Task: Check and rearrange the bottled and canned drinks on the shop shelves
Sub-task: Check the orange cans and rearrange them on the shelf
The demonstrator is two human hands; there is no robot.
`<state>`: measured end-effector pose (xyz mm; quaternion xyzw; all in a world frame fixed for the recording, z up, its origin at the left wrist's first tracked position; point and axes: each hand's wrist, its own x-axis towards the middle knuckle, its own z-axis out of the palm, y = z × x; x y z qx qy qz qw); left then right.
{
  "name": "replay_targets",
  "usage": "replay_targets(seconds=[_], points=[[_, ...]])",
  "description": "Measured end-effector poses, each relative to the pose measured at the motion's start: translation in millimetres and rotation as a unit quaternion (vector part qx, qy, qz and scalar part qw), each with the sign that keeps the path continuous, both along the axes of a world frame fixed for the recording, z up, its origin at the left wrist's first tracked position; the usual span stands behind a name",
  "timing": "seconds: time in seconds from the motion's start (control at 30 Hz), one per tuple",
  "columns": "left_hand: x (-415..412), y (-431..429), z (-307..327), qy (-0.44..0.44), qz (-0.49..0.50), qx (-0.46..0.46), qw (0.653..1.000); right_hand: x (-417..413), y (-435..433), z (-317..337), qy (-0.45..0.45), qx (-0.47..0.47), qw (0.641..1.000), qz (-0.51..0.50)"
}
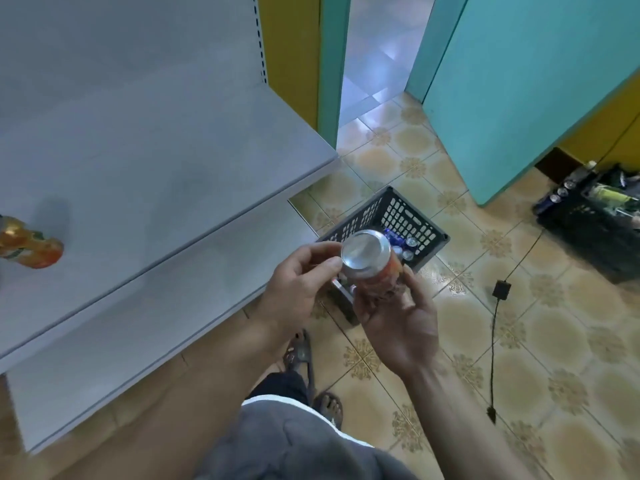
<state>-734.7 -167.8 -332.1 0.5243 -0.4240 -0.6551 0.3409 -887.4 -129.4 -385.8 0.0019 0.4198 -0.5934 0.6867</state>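
Above the dark grey slotted plastic basket (412, 216) on the tiled floor, an orange-printed aluminium drink can (367, 258) is held in 2 hands, its bare silver end turned toward the camera. The left hand (301, 282) pinches the can near that end with thumb and fingertips, while the right hand (398, 317) cups the printed body from below with curled fingers. This looks like the checking step for 1 can, and the job seems to be at an early stage: the pale grey metal upper shelf (173, 143) carries just 1 orange plastic bottle (29, 242) in view, at its far left, and several more cans sit in the basket. A black crate (595, 230) farther right on the floor also holds cans and bottles, so most of the shelving appears left to do.
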Motion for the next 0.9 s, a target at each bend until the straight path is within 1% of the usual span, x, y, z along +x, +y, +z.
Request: replay_targets(seconds=[0.07, 0.13, 0.17, 0.23, 0.37, 0.5, 0.57, 0.67, 0.77, 0.8, 0.83, 0.9], points=[[-15, -20, -28, -0.030, -0.005, 0.034, 0.999, -19, -11, -20, -0.016, 0.058, 0.998, -0.014], [-31, -42, -59, -0.065, -0.023, 0.067, 0.995, -40, -23, -42, -0.002, 0.135, 0.990, -0.042], [-40, -54, -73, -0.077, -0.042, 0.083, 0.993, -52, -29, -53, 0.019, 0.169, 0.984, -0.055], [-61, -81, -99, -0.097, -0.084, 0.114, 0.985, -74, -42, -68, 0.060, 0.207, 0.975, -0.059], [-108, -126, -130, -0.129, -0.152, 0.134, 0.971, -118, -65, -89, 0.127, 0.276, 0.952, -0.027], [-146, -150, -164, -0.149, -0.153, 0.165, 0.963, -160, -86, -132, 0.191, 0.343, 0.919, -0.001], [-161, -155, -189, -0.165, -0.146, 0.183, 0.958, -180, -104, -160, 0.225, 0.373, 0.900, 0.030], [-186, -165, -234, -0.184, -0.116, 0.213, 0.953, -213, -143, -213, 0.284, 0.379, 0.876, 0.090], [-212, -173, -290, -0.199, -0.051, 0.241, 0.949, -243, -187, -284, 0.360, 0.335, 0.850, 0.190], [-220, -176, -310, -0.201, -0.032, 0.250, 0.947, -248, -202, -310, 0.388, 0.318, 0.836, 0.224], [-228, -177, -331, -0.204, -0.028, 0.262, 0.943, -253, -214, -334, 0.415, 0.315, 0.814, 0.259], [-239, -185, -372, -0.209, -0.034, 0.272, 0.939, -260, -239, -387, 0.455, 0.302, 0.779, 0.308]])
